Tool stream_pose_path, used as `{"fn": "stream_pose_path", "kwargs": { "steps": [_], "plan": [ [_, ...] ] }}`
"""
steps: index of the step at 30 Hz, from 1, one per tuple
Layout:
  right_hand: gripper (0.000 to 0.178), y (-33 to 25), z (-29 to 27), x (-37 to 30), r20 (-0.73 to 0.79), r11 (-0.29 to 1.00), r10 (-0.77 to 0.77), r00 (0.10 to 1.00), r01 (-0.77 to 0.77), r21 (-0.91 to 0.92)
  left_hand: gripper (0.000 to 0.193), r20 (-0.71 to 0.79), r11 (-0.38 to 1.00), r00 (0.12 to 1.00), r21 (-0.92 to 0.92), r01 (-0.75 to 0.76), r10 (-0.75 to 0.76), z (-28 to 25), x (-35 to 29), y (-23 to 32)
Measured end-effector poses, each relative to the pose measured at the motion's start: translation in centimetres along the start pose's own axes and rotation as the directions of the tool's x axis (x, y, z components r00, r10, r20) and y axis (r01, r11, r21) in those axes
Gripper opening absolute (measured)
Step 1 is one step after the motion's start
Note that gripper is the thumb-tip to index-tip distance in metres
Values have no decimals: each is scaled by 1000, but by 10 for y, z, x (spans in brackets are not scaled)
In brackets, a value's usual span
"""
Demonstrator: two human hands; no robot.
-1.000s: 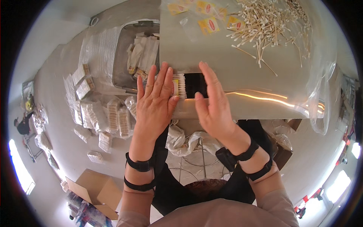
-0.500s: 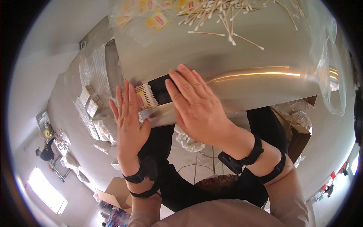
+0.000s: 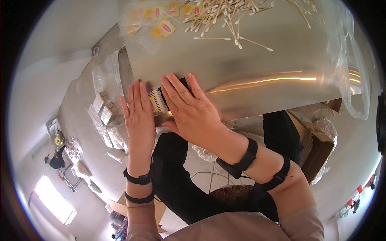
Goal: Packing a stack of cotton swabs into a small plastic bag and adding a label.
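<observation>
Your forearms reach forward from the lower edge, each wrist banded with black straps (image 3: 138,176). Your left hand (image 3: 139,114) lies palm down, fingers straight and nearly together, extended rather than curled around anything. Your right hand (image 3: 191,110) is also flat and extended, its thumb out toward the left hand; no grip shows.

Between the two hands, near the front edge of the grey, sheet-metal worktop (image 3: 249,56), sits the flat pack of white-headed cotton swabs (image 3: 159,100). Your left fingers cover its far-left part, while your right index finger runs alongside the swab heads; contact there cannot be confirmed. This placement probably squares the pack: one hand backs it, the other faces the heads, and open palms avoid crushing the cotton.

The pack shows an even row of white heads turned toward your right hand, with a yellow printed label behind them, partly hidden by the left fingers. A black, rectangular, flat-looking piece (image 3: 184,82) extends beneath your right hand; its thickness cannot be told.

Farther out, yellow cards with red ovals (image 3: 163,30) lie near clear plastic film, beside a loose heap of wooden-stemmed cotton swabs (image 3: 225,14). Both are presumably set there to leave working room.
</observation>
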State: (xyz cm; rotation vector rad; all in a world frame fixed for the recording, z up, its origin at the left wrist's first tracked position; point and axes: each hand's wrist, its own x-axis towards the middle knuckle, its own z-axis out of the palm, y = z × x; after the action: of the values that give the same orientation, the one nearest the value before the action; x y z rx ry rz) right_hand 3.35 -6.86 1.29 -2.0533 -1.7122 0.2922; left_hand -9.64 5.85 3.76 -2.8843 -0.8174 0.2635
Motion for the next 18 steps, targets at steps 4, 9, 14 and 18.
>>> {"fn": "stream_pose_path", "kwargs": {
  "steps": [4, 9, 14, 18],
  "plan": [
    [82, -8, 3, 8, 37, 998, -30, 999, 32, -53, 54, -10, 1000, 1000, -3, -17, 17, 3, 2, -6],
    [86, -9, 3, 12, 83, 995, -23, 996, 31, -93, 59, -33, 995, 996, -54, -80, 79, 6, 4, -9],
    [88, -11, 3, 13, 120, 990, -34, 992, 50, -132, 62, -47, 995, 994, 7, -103, 103, 9, 3, -10],
    [89, -13, 5, 15, 143, 990, -31, 989, 50, -131, 61, -66, 992, 992, 67, -104, 108, 12, 4, -11]
  ]
}}
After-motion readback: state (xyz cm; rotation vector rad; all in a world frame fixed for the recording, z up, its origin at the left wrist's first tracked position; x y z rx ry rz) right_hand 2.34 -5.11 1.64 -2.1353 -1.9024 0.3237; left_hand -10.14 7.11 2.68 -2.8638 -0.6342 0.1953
